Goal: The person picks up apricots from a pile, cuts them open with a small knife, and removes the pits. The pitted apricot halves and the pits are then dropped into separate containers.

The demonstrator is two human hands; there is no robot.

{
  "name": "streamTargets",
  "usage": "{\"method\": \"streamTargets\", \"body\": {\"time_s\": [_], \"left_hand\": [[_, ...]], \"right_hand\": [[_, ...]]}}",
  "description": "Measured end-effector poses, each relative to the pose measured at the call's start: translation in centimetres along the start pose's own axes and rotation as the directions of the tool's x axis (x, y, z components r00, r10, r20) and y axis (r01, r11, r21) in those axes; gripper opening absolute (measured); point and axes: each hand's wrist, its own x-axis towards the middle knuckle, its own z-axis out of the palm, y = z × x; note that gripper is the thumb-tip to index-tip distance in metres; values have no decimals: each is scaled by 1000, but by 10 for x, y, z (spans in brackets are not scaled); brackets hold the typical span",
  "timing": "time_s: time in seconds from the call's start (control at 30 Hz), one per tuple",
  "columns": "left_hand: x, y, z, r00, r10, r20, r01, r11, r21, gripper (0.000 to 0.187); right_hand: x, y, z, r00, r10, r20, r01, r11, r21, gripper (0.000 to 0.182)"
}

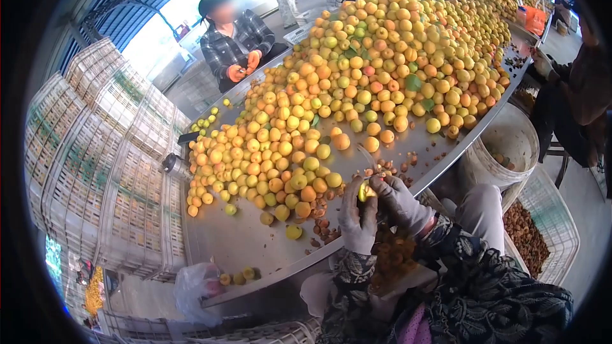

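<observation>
Working at the near edge of the metal tabletop, we clamp one yellow apricot between both gloved hands, left hand just nearer us, right hand holding a small knife angled up toward the fruit heap.

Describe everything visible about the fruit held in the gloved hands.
The fruit is small, round and yellow-green, like the apricots piled on the metal table. It sits at the table's near edge, pinched between the grey-gloved left hand and right hand. Gloves hide most of it. A thin blade rises just above it.
</observation>
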Motion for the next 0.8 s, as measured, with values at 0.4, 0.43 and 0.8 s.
{"method": "streamTargets", "body": {"time_s": [0.4, 0.43, 0.8], "left_hand": [[1, -23, -5, 994, -8, -105, 20, 993, 121, 28], [1, -25, -8, 991, -108, -83, 111, 993, 38, 27], [2, -23, -17, 990, -100, -104, 113, 985, 129, 26]], "right_hand": [[15, 6, 6, 944, 324, -54, -328, 921, -208, 31], [14, 4, 7, 944, 328, -32, -325, 911, -255, 32], [21, 15, 11, 989, 106, -100, -136, 915, -381, 41]]}}
